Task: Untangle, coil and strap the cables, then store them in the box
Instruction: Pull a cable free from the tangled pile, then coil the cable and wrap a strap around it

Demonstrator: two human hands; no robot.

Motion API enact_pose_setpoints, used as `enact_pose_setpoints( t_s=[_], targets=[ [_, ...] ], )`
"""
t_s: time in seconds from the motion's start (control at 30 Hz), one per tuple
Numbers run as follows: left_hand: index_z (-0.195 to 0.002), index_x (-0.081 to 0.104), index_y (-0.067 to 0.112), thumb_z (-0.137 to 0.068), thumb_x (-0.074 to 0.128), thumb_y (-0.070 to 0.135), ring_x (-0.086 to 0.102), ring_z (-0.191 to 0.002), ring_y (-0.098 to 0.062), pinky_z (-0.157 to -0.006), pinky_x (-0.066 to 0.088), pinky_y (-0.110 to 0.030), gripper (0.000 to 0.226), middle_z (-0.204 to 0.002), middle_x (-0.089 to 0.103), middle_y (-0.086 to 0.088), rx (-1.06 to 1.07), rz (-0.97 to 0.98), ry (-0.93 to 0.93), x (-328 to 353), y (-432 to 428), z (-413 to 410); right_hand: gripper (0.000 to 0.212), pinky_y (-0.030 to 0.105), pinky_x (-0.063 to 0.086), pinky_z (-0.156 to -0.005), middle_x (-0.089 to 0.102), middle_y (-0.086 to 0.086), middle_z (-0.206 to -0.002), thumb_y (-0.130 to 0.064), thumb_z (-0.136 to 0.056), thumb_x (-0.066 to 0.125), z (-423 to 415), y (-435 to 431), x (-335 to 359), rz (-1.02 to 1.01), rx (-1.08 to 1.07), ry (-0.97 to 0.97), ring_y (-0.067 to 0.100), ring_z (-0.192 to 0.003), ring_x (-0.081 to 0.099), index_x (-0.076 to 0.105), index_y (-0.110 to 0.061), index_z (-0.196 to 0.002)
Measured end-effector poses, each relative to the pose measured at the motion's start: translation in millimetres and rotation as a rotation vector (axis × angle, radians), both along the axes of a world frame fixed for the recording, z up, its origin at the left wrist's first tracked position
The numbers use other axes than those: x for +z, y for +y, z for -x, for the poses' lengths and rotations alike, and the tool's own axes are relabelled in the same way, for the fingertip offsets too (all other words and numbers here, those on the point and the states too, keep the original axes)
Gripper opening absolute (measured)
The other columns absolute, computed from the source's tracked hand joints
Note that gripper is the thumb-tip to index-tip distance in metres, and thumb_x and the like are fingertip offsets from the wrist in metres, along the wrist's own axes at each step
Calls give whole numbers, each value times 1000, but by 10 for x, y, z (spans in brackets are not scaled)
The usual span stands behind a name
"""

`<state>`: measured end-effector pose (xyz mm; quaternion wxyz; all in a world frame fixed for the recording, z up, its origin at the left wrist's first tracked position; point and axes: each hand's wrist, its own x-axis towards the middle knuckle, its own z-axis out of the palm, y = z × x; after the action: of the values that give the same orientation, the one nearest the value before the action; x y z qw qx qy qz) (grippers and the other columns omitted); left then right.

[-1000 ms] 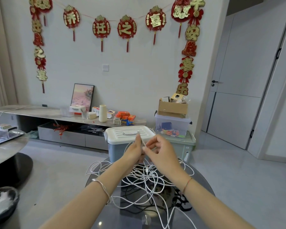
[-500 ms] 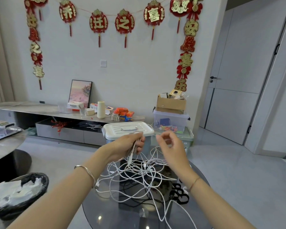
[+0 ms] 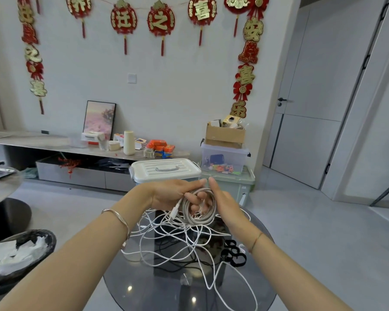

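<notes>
1. The coil of white cable [image 3: 198, 221] is held up above the glass table [image 3: 144, 288], between the two hands.
2. The left hand [image 3: 171, 194] lies palm up with its fingers curled round the coil's left side, and a plug end hangs down from it.
3. The right hand [image 3: 222, 200] presses against the coil's right side with its thumb straight up (whether its fingers close on the loops I cannot tell).
4. Below, a loose tangle of white cables [image 3: 173, 241] sprawls over the table, with black straps [image 3: 233, 254] beside it on the right.
5. Beyond the table stands the box [image 3: 165, 170], its white lid shut and its contents hidden.
6. To its right a clear bin [image 3: 222, 160] holds small colourful items. An open cardboard box [image 3: 225, 135] full of oddments sits on top of it.
7. At far left a black basket [image 3: 43, 241] holds crumpled white paper.
</notes>
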<state>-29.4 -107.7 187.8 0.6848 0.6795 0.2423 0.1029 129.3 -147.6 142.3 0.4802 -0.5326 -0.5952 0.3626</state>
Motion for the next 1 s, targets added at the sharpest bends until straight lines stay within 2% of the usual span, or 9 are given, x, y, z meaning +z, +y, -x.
enact_pose_setpoints(
  t_s=[0.07, 0.13, 0.2, 0.37, 0.5, 0.57, 0.7, 0.8, 1.0],
  targets=[
    [-72, 48, 19, -94, 35, 53, 49, -60, -9, -65, 46, -21, 42, -54, 40, 9, 107, -123, 6, -49, 39, -23, 95, 26, 40, -60, 52, -2, -48, -77, -71, 36, -5, 44, -45, -49, -75, 54, 13, -51, 51, 58, 15, -84],
    [-75, 53, 17, -97, 35, 50, 50, -60, -10, -66, 47, -22, 43, -55, 45, 9, 202, -163, -26, -139, 50, -64, 76, 22, 38, -53, 43, -6, -42, -73, -77, 38, -1, 79, -95, -47, -127, 128, 8, -42, 45, 55, 1, -69],
    [-82, 58, 15, -99, 37, 47, 50, -56, -7, -62, 47, -19, 42, -55, 47, 10, 323, -242, -68, -256, 38, -127, 59, 19, 39, -48, 39, -6, -42, -65, -86, 41, 18, 124, -158, -14, -156, 247, 7, -38, 40, 52, -8, -72],
    [-93, 57, 5, -100, 41, 37, 48, -48, -2, -52, 40, -14, 37, -58, 52, 5, 596, -634, -98, -711, 32, -296, 47, 28, 32, -51, 36, -9, -46, -55, -93, 43, 45, 228, -430, 58, -264, 462, 9, -43, 35, 51, -18, -65],
    [-82, 50, 14, -101, 41, 30, 47, -51, -4, -55, 41, -21, 27, -58, 50, 4, 652, -640, -135, -1149, 117, -393, 48, 24, 32, -47, 36, -11, -40, -50, -95, 42, -19, 269, -727, 135, -247, 486, 6, -38, 35, 47, -20, -58],
    [-79, 48, 16, -102, 40, 29, 45, -50, -2, -54, 40, -18, 27, -59, 46, 5, 649, -621, -127, -1360, 177, -477, 52, 24, 36, -49, 39, -9, -40, -52, -95, 42, -118, 280, -871, 231, -230, 444, 9, -40, 39, 47, -19, -55],
    [-82, 47, 9, -102, 40, 24, 43, -48, -5, -53, 40, -24, 26, -59, 41, 6, 650, -495, -148, -1715, 284, -699, 56, 19, 42, -53, 54, -6, -47, -50, -97, 38, -417, 299, -1146, 290, -273, 91, 7, -44, 50, 58, -14, -58],
    [-79, 45, 11, -102, 38, 24, 40, -49, -7, -52, 39, -24, 28, -60, 37, 4, 680, -413, -151, -1897, 313, -842, 35, 17, 42, -51, 57, -6, -56, -31, -97, 49, -727, 299, -1258, 159, -297, 5, 3, -49, 51, 66, -13, -73],
    [-82, 47, 6, -103, 37, 24, 38, -52, -10, -59, 38, -30, 29, -61, 37, 2, 726, -377, -136, -1928, 395, -959, 15, 26, 48, -77, 68, -2, -83, -10, -90, 57, -1575, 256, -1448, 47, -555, -131, 14, -79, 61, 69, -18, -86]
  ],
)
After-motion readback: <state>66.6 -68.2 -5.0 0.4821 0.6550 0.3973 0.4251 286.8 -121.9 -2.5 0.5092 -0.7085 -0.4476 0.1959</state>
